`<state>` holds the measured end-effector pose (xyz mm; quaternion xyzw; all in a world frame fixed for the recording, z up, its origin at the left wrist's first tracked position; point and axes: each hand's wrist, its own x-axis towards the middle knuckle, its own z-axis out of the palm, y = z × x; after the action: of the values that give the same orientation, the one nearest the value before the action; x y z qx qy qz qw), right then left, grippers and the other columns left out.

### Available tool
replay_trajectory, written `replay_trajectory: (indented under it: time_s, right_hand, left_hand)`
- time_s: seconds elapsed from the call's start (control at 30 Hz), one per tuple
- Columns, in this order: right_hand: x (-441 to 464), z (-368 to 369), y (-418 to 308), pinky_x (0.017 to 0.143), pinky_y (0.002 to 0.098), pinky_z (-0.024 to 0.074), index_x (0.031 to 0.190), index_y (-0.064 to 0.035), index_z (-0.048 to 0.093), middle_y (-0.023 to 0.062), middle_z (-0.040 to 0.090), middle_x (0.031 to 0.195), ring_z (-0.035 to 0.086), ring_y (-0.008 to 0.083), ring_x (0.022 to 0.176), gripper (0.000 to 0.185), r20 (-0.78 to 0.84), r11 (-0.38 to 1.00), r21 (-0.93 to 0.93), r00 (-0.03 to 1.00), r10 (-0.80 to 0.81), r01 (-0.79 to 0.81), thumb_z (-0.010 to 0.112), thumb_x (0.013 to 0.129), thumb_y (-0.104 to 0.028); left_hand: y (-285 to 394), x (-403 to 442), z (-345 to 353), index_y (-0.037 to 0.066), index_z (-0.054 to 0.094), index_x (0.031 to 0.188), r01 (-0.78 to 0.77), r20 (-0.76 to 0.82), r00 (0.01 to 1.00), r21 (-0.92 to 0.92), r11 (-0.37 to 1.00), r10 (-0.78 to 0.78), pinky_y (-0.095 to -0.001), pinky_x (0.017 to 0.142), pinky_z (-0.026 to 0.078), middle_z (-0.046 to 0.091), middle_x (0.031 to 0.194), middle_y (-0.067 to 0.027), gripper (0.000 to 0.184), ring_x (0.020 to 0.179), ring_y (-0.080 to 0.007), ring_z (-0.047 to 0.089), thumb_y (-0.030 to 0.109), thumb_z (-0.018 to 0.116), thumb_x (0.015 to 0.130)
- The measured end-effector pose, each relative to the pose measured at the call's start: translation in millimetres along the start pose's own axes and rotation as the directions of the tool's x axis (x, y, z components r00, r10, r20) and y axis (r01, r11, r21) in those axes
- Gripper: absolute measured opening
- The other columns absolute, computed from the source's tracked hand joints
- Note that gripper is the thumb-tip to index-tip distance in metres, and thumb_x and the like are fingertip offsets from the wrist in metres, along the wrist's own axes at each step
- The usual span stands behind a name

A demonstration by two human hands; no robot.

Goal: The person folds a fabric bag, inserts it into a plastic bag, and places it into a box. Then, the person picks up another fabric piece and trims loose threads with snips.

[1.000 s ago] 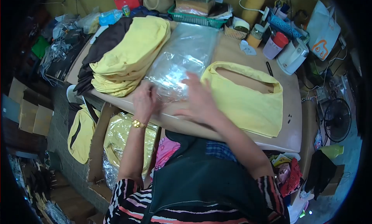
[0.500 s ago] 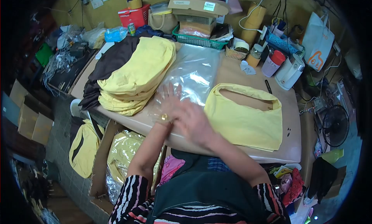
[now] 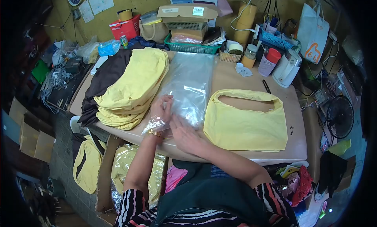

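A stack of clear plastic bags [image 3: 190, 72] lies on the padded table, its near end crinkled and shiny. My left hand [image 3: 161, 111] is at the stack's near left edge, fingers bent and slightly apart, with clear film bunched around the wrist. Whether the whole hand is inside a bag is hard to tell. Beside it, my right hand [image 3: 183, 133] rests low with fingers stretched out over the near edge of the plastic. A yellow cloth bag [image 3: 245, 127] lies flat to the right. Left of the plastic, yellow and dark brown cloth bags [image 3: 131, 83] are piled up.
Below the table's front edge stands a carton [image 3: 103, 176] holding plastic-wrapped yellow items. Along the back are a green basket [image 3: 192, 48], a red-lidded cup [image 3: 269, 64] and a white kettle [image 3: 287, 68]. A black pen-like tool [image 3: 266, 86] lies near the yellow bag.
My left hand has gone from spread to bent fingers, with film gathered at its wrist. My right hand has come down and left onto the plastic's near edge. The camera view has shifted slightly.
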<state>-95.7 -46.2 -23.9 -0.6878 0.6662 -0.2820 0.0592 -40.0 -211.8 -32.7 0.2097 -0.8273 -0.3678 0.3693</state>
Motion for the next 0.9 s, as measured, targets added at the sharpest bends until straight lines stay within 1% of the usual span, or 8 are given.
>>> replay_trajectory:
  time_s: [0.07,0.17,0.33,0.43,0.57,0.73,0.87,0.9]
  right_hand:
    - [10.3,4.7,3.5,0.106,0.0504,0.0366,0.132,0.0175,0.035,0.0395,0.035,0.139,0.047,0.0519,0.12,0.059,-0.058,0.911,-0.411,0.998,0.024,-0.046,0.049,0.078,-0.003]
    - [29.1,7.7,9.3,0.113,0.0533,0.0271,0.136,0.0208,0.029,0.0436,0.024,0.144,0.035,0.0537,0.131,0.064,0.18,0.968,-0.144,0.956,0.231,-0.207,0.048,0.081,-0.007]
    - [55.6,24.2,19.6,0.113,0.0626,0.0169,0.147,0.0049,0.024,0.0332,0.012,0.154,0.019,0.0512,0.141,0.072,0.121,0.962,-0.142,0.96,0.252,-0.235,0.051,0.086,-0.021]
    - [70.9,14.0,25.3,0.112,0.0665,0.0092,0.152,-0.0059,0.02,0.0249,0.007,0.158,0.011,0.0485,0.144,0.081,0.226,0.904,-0.288,0.895,0.385,-0.316,0.056,0.085,-0.034]
    - [102.4,25.0,61.1,0.111,0.0693,0.0025,0.153,-0.0149,0.021,0.0202,0.007,0.16,0.008,0.0449,0.146,0.082,0.083,0.88,-0.311,0.912,0.402,-0.359,0.058,0.086,-0.046]
    - [74.8,62.4,36.1,0.108,0.0741,0.0023,0.148,-0.0199,0.035,0.0179,0.017,0.158,0.014,0.0428,0.145,0.065,0.006,0.966,-0.223,0.991,0.133,-0.128,0.05,0.091,-0.046]
    - [56.4,26.2,-7.1,0.107,0.0754,0.0017,0.146,-0.021,0.04,0.0123,0.023,0.158,0.016,0.0424,0.145,0.061,0.333,0.952,-0.236,0.905,0.266,-0.194,0.048,0.091,-0.047]
    - [64.0,22.6,8.7,0.106,0.0764,0.0003,0.145,-0.0223,0.041,0.009,0.025,0.157,0.017,0.0405,0.145,0.061,0.385,0.976,-0.195,0.908,0.164,-0.094,0.047,0.091,-0.049]
  left_hand:
    - [22.2,-1.9,-1.4,-0.002,0.059,0.108,0.144,-0.04,0.988,-0.106,0.984,-0.149,-0.041,0.083,0.049,0.065,0.105,-0.0187,0.027,0.098,-0.036,0.062,0.015,0.063,0.087]
    - [31.5,-2.4,-11.1,-0.004,0.046,0.124,0.118,0.052,0.986,0.459,0.881,-0.16,-0.0448,0.078,0.049,0.062,0.097,-0.0286,0.044,0.092,-0.0416,0.061,0.021,0.059,0.091]
    - [-18.4,-30.9,-4.1,-0.004,0.051,0.119,0.044,-0.068,0.998,0.498,0.866,-0.011,-0.0463,0.068,0.049,0.064,0.087,-0.0256,0.035,0.08,-0.0418,0.063,0.02,0.052,0.093]
    - [-22.6,-78.9,-2.6,-0.007,0.048,0.131,0.195,-0.057,0.981,0.258,0.946,-0.187,-0.0471,0.097,0.044,0.055,0.12,-0.0359,0.042,0.112,-0.0469,0.054,0.014,0.044,0.095]
    - [47.4,-137.1,-4.3,-0.004,0.052,0.127,0.191,-0.092,0.98,0.157,0.969,-0.178,-0.0411,0.095,0.045,0.06,0.118,-0.0265,0.036,0.108,-0.0388,0.059,0.012,0.044,0.097]
    - [25.5,-147.5,-13.0,-0.001,0.056,0.115,0.322,-0.122,0.795,-0.745,0.584,-0.594,-0.0246,0.073,0.042,0.057,0.092,-0.0004,0.023,0.084,-0.0076,0.051,0.013,0.048,0.098]
    - [30.3,-149.8,-34.8,-0.002,0.06,0.106,0.536,0.098,0.844,-0.195,0.821,-0.528,-0.0324,0.082,0.046,0.062,0.104,-0.0097,0.02,0.089,-0.0199,0.059,0.013,0.051,0.096]
    - [47.3,-141.0,-34.8,-0.005,0.058,0.106,0.117,-0.058,0.992,0.174,0.978,-0.108,-0.039,0.082,0.043,0.057,0.106,-0.0178,0.021,0.095,-0.0291,0.055,0.009,0.054,0.091]
